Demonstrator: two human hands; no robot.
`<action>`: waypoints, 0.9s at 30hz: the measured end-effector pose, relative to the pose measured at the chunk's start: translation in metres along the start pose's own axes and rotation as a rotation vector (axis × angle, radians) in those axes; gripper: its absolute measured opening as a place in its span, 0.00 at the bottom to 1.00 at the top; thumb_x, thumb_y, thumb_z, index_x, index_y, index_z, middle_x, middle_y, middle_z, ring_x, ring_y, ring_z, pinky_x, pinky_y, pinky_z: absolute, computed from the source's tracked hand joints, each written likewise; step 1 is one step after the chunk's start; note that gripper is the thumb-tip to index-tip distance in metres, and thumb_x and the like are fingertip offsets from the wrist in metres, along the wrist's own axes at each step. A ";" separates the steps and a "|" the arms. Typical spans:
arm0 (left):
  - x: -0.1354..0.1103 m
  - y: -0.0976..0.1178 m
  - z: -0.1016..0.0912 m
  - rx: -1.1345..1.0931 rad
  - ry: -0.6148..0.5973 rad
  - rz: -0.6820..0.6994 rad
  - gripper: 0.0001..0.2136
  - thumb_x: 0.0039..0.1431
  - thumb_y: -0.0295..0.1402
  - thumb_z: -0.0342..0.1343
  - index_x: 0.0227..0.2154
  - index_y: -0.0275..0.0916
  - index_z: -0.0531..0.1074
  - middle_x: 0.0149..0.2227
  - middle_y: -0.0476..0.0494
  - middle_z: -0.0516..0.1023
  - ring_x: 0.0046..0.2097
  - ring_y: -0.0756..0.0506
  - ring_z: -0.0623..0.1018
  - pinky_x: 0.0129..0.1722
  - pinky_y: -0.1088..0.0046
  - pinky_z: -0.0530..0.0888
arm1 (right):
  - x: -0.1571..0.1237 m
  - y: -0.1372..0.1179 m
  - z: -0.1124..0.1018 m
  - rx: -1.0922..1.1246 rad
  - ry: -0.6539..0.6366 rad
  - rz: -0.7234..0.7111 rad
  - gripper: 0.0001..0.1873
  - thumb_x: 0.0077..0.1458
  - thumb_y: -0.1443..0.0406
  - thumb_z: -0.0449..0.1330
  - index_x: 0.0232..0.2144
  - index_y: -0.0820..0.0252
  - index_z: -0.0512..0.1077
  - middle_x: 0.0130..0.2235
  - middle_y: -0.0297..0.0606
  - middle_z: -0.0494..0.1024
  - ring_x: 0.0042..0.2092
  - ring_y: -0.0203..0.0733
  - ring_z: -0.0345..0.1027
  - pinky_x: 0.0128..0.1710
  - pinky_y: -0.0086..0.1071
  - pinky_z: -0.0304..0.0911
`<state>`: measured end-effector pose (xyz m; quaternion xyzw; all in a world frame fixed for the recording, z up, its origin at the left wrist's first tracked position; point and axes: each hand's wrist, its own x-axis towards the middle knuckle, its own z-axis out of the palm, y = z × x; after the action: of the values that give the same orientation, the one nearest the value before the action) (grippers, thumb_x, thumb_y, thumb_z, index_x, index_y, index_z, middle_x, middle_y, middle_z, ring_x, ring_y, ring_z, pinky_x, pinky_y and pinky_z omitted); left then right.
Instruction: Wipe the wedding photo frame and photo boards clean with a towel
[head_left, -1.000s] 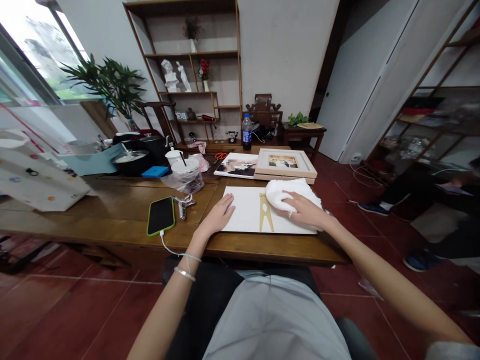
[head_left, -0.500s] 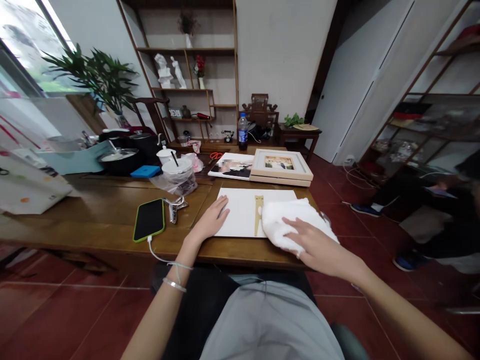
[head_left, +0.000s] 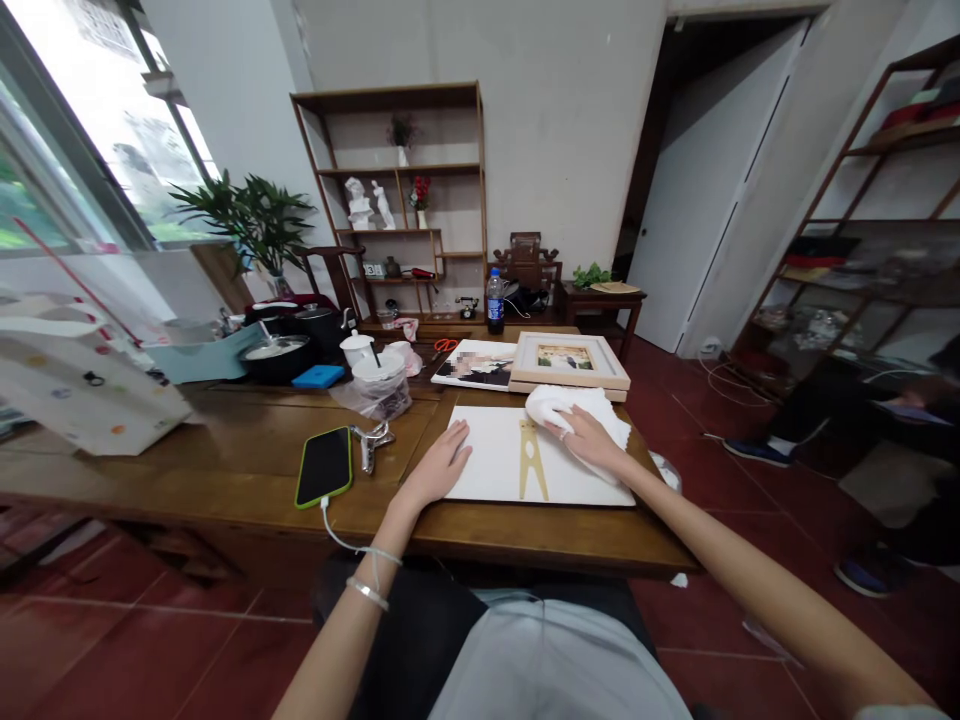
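Observation:
A flat white board (head_left: pixel 487 470) lies on the table in front of me. A yellowish A-shaped piece (head_left: pixel 534 475), like a frame's stand, is on it right of the middle. My left hand (head_left: pixel 442 462) rests on the board's left edge, fingers stretched out. On the far right part of the board, my right hand (head_left: pixel 589 440) grips a bunched white cloth (head_left: pixel 551 402) and presses it down. Some of the cloth spreads out behind and beyond the fingers, and the board's far right corner is hidden under it.
Behind the board lie stacked picture frames (head_left: pixel 574 385) and a photo print (head_left: pixel 472 368). Left of my left hand are a phone (head_left: pixel 324 468) on a cable and a bagged cup (head_left: pixel 379 375). A bottle (head_left: pixel 495 305) stands at the back. A seated person (head_left: pixel 795 420) is at the right.
My right hand has moved the cloth away from me, from the board's near right part to its far right. More of the A-shaped piece shows. My left hand stays on the left edge.

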<state>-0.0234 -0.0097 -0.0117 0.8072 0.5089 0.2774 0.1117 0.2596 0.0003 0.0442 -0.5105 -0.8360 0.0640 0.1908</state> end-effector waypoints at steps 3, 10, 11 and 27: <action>0.000 0.002 -0.001 0.005 0.000 -0.008 0.25 0.61 0.39 0.40 0.56 0.27 0.60 0.61 0.33 0.58 0.63 0.44 0.57 0.62 0.64 0.54 | -0.009 -0.013 0.003 -0.028 -0.044 -0.104 0.23 0.61 0.57 0.43 0.51 0.61 0.66 0.58 0.46 0.63 0.63 0.50 0.44 0.60 0.50 0.40; -0.002 0.004 -0.001 -0.030 0.014 -0.005 0.24 0.61 0.39 0.41 0.55 0.29 0.61 0.61 0.33 0.58 0.62 0.43 0.57 0.62 0.61 0.54 | -0.074 -0.054 -0.001 -0.127 -0.176 -0.398 0.23 0.45 0.73 0.54 0.46 0.59 0.70 0.63 0.43 0.51 0.65 0.52 0.32 0.60 0.55 0.33; -0.002 0.004 -0.002 -0.034 0.020 -0.005 0.24 0.61 0.39 0.41 0.55 0.30 0.61 0.61 0.34 0.58 0.62 0.43 0.58 0.61 0.61 0.55 | -0.079 -0.058 -0.004 -0.126 -0.195 -0.430 0.24 0.44 0.73 0.54 0.46 0.60 0.70 0.63 0.43 0.51 0.65 0.51 0.32 0.60 0.55 0.32; -0.001 0.001 -0.002 -0.023 0.004 -0.009 0.24 0.61 0.39 0.41 0.56 0.30 0.60 0.61 0.34 0.58 0.63 0.43 0.57 0.61 0.61 0.54 | 0.033 -0.034 0.015 0.046 -0.104 -0.083 0.27 0.61 0.54 0.40 0.56 0.61 0.61 0.59 0.45 0.61 0.62 0.52 0.47 0.58 0.50 0.43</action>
<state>-0.0237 -0.0113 -0.0097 0.8030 0.5096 0.2844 0.1210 0.2129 0.0144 0.0492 -0.4669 -0.8635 0.1019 0.1614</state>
